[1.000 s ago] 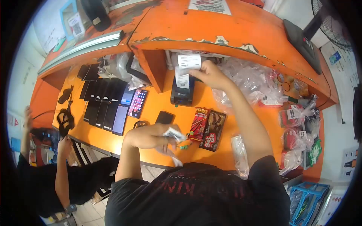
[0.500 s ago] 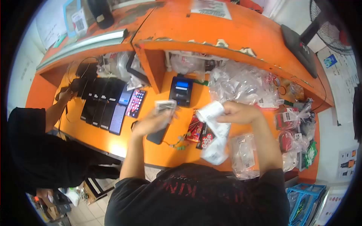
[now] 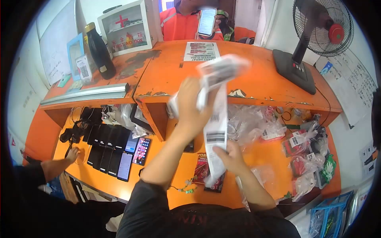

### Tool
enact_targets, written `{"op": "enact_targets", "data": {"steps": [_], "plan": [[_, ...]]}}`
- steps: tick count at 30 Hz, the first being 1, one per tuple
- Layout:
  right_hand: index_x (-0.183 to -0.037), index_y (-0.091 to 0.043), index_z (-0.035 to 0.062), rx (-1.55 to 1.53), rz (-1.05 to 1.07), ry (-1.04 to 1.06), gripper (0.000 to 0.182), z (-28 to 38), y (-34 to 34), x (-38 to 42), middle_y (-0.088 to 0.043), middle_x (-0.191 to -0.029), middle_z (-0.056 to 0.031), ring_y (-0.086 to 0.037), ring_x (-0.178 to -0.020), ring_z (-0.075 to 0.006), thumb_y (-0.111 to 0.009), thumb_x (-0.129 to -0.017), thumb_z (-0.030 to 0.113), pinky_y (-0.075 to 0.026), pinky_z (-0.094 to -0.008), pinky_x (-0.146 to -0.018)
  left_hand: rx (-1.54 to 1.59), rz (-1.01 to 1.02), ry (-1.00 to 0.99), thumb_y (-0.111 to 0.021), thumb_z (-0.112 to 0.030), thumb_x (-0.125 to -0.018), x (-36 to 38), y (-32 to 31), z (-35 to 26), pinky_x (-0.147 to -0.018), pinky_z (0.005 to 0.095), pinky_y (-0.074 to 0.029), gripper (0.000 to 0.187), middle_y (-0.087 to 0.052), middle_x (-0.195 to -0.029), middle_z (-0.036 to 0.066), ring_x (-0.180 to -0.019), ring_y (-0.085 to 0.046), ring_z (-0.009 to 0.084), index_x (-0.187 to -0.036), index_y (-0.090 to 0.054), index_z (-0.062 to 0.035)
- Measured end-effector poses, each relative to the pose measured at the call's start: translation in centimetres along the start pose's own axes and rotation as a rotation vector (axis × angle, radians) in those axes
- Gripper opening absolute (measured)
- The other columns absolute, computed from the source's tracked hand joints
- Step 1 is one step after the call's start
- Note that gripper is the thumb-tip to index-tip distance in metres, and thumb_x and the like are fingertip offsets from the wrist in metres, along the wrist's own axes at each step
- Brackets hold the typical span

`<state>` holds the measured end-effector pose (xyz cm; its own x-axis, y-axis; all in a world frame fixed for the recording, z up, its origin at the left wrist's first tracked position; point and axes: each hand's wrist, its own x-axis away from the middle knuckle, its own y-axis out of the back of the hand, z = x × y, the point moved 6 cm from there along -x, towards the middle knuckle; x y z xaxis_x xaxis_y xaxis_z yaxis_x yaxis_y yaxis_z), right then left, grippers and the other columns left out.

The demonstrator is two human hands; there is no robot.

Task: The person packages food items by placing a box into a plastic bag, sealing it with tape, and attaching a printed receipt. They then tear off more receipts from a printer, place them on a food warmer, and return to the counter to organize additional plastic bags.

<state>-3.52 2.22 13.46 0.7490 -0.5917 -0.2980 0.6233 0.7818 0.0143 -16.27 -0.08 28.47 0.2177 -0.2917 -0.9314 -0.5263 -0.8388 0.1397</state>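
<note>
My left hand (image 3: 190,104) is raised above the front of the orange counter, its fingers wrapped round white printed labels, smeared by motion. From there a long strip of labels (image 3: 215,137) hangs down. Its lower part is pinched by my right hand (image 3: 231,158). Under the strip's lower end lie a red packet (image 3: 201,168) and a dark packet (image 3: 216,185) on the orange desk. The black label printer (image 3: 189,146) is mostly hidden behind my left forearm.
Phones (image 3: 106,148) lie in rows at the left, beside a co-worker's hand (image 3: 72,154). Plastic bags (image 3: 254,121) fill the shelf. Above stand a fan (image 3: 293,71), a bottle (image 3: 101,53) and a first-aid box (image 3: 127,29). A person holds a phone (image 3: 207,22) across the counter.
The view has tilted up, showing the person opposite. My left hand has risen with the labels, and my right hand now grips lower on the strip.
</note>
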Motion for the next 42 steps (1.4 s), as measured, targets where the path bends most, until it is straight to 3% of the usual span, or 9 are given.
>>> {"op": "enact_targets", "data": {"steps": [2, 3, 6, 8, 11, 21, 30, 37, 42], "plan": [[-0.092, -0.058, -0.0052, -0.024, -0.25, -0.073, 0.015, 0.4, 1.4, -1.5, -0.061, -0.081, -0.0028, -0.053, -0.069, -0.0053, -0.053, -0.085, 0.007, -0.044, -0.0228, -0.059, -0.037, 0.07, -0.08, -0.06, 0.0, -0.06, -2.8, -3.7, 1.9, -0.071, 0.04, -0.04, 0.028, -0.058, -0.084, 0.014, -0.083, -0.052, 0.0345, -0.088, -0.057, -0.0013], [-0.092, -0.057, -0.005, 0.049, -0.263, -0.066, 0.018, 0.1, 1.9, -2.3, -0.061, -0.08, -0.0024, -0.053, -0.069, -0.0047, -0.053, -0.086, 0.011, -0.044, -0.022, -0.06, -0.139, 0.334, 0.072, -0.059, -0.003, -0.062, -3.7, -6.5, 4.0, -0.075, 0.0403, -0.038, 0.028, -0.059, -0.085, 0.014, -0.088, -0.052, 0.0334, -0.09, -0.058, -0.0015], [-0.091, -0.058, -0.0048, 0.026, -0.391, -0.123, 0.02, -3.6, 3.4, -2.6, -0.061, -0.079, -0.0022, -0.053, -0.068, -0.005, -0.053, -0.086, 0.014, -0.043, -0.0217, -0.058, -0.449, 0.537, 0.157, -0.06, -0.005, -0.063, -2.1, -11.4, 8.7, -0.075, 0.0424, -0.037, 0.03, -0.059, -0.088, 0.013, -0.091, -0.052, 0.0305, -0.092, -0.058, -0.0024], [-0.09, -0.058, -0.0042, 0.057, -0.417, -0.02, 0.02, -3.4, 3.3, -2.3, -0.06, -0.076, -0.0021, -0.052, -0.066, -0.0046, -0.052, -0.087, 0.015, -0.043, -0.0215, -0.057, -0.473, 0.513, 0.161, -0.059, -0.004, -0.063, -2.1, -11.3, 8.3, -0.075, 0.0423, -0.038, 0.028, -0.059, -0.089, 0.013, -0.091, -0.052, 0.03, -0.092, -0.059, -0.0033], [-0.09, -0.059, -0.0036, 0.013, -0.387, -0.17, 0.023, -5.5, 3.3, -1.3, -0.06, -0.073, -0.0009, -0.051, -0.062, -0.0037, -0.048, -0.09, 0.016, -0.041, -0.0212, -0.054, -0.488, 0.507, 0.18, -0.057, -0.003, -0.064, -2.0, -11.3, 8.5, -0.075, 0.042, -0.039, 0.027, -0.059, -0.091, 0.012, -0.092, -0.052, 0.0292, -0.091, -0.059, -0.0045], [-0.088, -0.059, -0.0032, 0.013, -0.381, -0.161, 0.024, -5.3, 3.4, -1.0, -0.059, -0.07, -0.0004, -0.05, -0.057, -0.0036, -0.048, -0.09, 0.018, -0.04, -0.0205, -0.05, -0.487, 0.546, 0.216, -0.057, -0.004, -0.066, -1.8, -11.4, 8.6, -0.075, 0.042, -0.038, 0.028, -0.058, -0.091, 0.01, -0.092, -0.052, 0.0289, -0.094, -0.058, -0.005], [-0.091, -0.058, -0.0039, 0.013, -0.365, -0.176, 0.022, -4.8, 3.1, -0.7, -0.061, -0.076, -0.0014, -0.053, -0.064, -0.0045, -0.046, -0.09, 0.014, -0.043, -0.0199, -0.058, -0.497, 0.537, 0.194, -0.057, -0.005, -0.067, -1.8, -11.3, 8.6, -0.075, 0.0443, -0.039, 0.026, -0.058, -0.091, 0.011, -0.092, -0.052, 0.0296, -0.094, -0.058, -0.0055], [-0.094, -0.056, -0.003, -0.014, -0.552, -0.102, 0.022, -4.8, 3.1, -0.5, -0.057, -0.075, -0.0004, -0.05, -0.071, -0.0059, -0.043, -0.091, 0.015, -0.041, -0.021, -0.065, -0.507, 0.526, 0.177, -0.057, -0.004, -0.065, -1.7, -11.7, 9.1, -0.074, 0.0465, -0.038, 0.025, -0.059, -0.093, 0.011, -0.097, -0.052, 0.0294, -0.09, -0.059, -0.0045], [-0.096, -0.054, -0.0034, -0.13, -0.528, -0.065, 0.021, -4.4, 2.6, -1.1, -0.057, -0.075, -0.0019, -0.05, -0.069, -0.0055, -0.043, -0.091, 0.014, -0.041, -0.0209, -0.063, -0.535, 0.603, 0.248, -0.06, -0.014, -0.074, -2.2, -12.1, 9.4, -0.075, 0.0481, -0.041, 0.029, -0.058, -0.098, 0.013, -0.099, -0.052, 0.0292, -0.103, -0.057, -0.0086]]}}
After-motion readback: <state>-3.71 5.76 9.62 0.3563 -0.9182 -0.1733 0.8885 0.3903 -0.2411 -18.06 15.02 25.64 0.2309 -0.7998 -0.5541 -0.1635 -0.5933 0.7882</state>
